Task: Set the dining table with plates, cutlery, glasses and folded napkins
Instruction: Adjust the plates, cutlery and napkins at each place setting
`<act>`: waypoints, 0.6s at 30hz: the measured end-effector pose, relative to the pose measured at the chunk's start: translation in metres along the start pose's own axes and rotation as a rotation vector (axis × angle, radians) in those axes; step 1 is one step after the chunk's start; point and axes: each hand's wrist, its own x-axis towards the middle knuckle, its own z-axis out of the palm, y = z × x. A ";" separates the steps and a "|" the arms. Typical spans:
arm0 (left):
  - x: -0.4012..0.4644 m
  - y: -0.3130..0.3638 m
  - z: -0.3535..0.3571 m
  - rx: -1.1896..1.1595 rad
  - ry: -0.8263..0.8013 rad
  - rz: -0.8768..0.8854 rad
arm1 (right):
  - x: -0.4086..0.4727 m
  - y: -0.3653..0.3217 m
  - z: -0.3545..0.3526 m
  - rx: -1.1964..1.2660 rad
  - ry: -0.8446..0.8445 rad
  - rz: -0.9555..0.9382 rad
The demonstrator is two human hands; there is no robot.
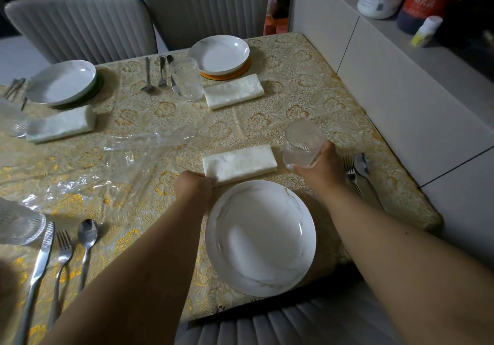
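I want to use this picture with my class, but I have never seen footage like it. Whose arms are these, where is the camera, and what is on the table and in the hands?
There is no machine: a person wears a camera on the head, looking down at their own arms. The left hand pinches the end of a folded napkin lying above the near plate. The right hand holds a glass. A fork and spoon lie to the right. Across the patterned tablecloth two far settings are laid, one with its own plate.
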 end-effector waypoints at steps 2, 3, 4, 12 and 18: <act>-0.002 -0.002 -0.004 0.064 0.046 0.026 | -0.011 0.002 -0.009 -0.056 0.020 0.041; -0.006 -0.003 -0.007 0.102 0.076 0.055 | -0.019 0.003 -0.014 -0.068 -0.013 0.061; -0.012 -0.005 -0.010 0.143 0.086 0.096 | -0.025 0.004 -0.019 -0.081 -0.083 0.066; -0.059 -0.052 -0.015 0.419 -0.132 0.479 | -0.042 0.008 -0.027 -0.091 -0.617 -0.073; -0.066 -0.048 -0.011 0.457 -0.118 0.500 | -0.042 0.008 -0.019 -0.096 -0.564 -0.144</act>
